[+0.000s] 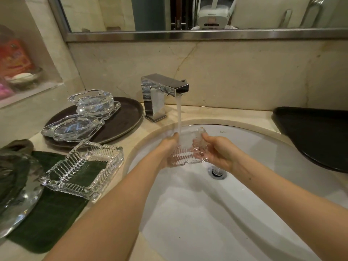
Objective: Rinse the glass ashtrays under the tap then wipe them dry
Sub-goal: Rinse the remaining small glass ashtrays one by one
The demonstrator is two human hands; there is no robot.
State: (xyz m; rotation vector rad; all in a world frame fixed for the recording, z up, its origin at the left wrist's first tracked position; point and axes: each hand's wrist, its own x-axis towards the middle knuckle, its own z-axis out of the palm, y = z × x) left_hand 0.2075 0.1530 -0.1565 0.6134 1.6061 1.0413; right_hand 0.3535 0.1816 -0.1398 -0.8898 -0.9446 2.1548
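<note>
Both hands hold one ribbed glass ashtray (pixel 188 149) over the sink (pixel 263 157), under the tap (pixel 163 91) stream; left hand (pixel 167 153) cups its left edge, fingers curled round; right hand (pixel 216 151) grips the right edge, thumb on top; basin rim curves close behind the grip, open bowl below & toward the person, drain (pixel 217 171) just right of the wrist; left of the grip: 1 square ribbed ashtray (pixel 82 170) on a green cloth (pixel 47 219) at the counter edge, 3 smooth ashtrays on a dark round tray (pixel 124 117) (2 stacked (pixel 94 102), 1 alone (pixel 73 127)); far right a black tray (pixel 316 132) overhangs the rim
</note>
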